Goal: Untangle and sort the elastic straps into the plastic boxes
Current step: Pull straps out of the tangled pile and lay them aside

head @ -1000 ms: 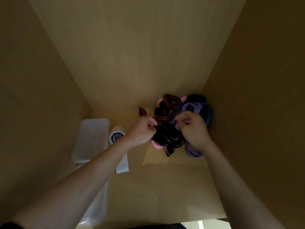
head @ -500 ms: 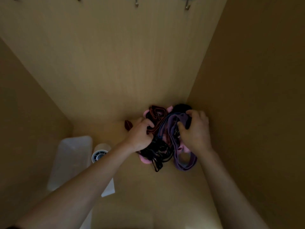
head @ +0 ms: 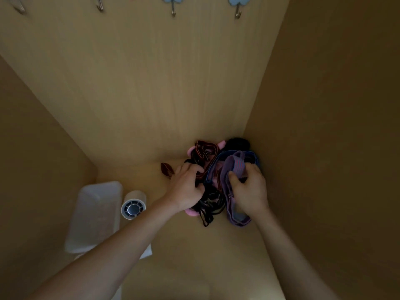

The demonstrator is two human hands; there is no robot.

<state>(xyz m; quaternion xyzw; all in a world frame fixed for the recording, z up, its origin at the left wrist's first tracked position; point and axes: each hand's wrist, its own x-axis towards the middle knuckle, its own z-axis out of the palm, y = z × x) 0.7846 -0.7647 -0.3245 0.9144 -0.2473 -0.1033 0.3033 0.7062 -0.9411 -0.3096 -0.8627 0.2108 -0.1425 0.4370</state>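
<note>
Item: heap of tangled elastic straps [head: 216, 176], lying right of centre in the frame, on the wooden floor [head: 216, 256] against the corner where back panel [head: 151, 94] and right panel [head: 335, 126] met. Contents: a wide purple strap [head: 234, 167] with faint reddish ribbing, looped upward at the heap's right and trailing to a fold at its lower right; a blue-edged strap [head: 252, 155] arching behind it; a dark red strap [head: 204, 149] with orange edging, folded at the upper left of the heap; several thin black straps [head: 211, 204] knotted at the lower middle, one end trailing below; a black mass [head: 238, 142] at the top, kind not discernible; pink edges [head: 191, 212] showing beneath, object not identifiable. One small dark red loop [head: 166, 169] lay apart, just left of the heap. Left hand [head: 186, 189]: on the heap's left side, fingers curled into the black and dark red straps, gripping them. Right hand [head: 249, 189]: on the heap's right side, thumb and fingers pinching the purple strap. Plastic box [head: 95, 213]: translucent, rectangular, lower left of the frame, well apart from the heap; a white cylinder [head: 133, 205] lay just right of it. Blue-backed hooks [head: 173, 5] lined the top edge.
</note>
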